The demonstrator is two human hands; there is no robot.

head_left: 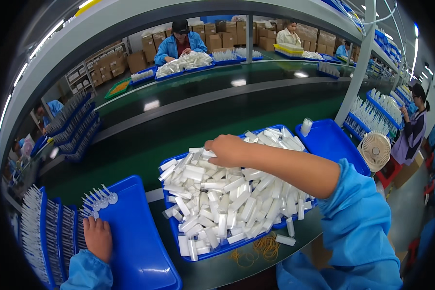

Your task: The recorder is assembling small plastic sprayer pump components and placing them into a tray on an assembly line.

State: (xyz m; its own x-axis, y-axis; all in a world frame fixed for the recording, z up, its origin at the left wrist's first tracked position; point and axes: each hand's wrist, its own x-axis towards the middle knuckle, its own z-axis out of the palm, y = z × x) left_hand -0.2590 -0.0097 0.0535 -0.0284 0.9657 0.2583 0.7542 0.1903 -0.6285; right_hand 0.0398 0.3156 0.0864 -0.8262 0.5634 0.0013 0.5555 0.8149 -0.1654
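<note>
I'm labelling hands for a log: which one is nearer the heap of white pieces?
Right. The right hand is at the far side of the heap of white pieces; the left hand is off to its left, at a blue tray's left side.

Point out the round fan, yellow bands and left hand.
Round fan [374, 149], head view: centre of its grille.
Yellow bands [268, 248], head view: middle of the tangle.
Left hand [98, 239], head view: back of hand.
</note>
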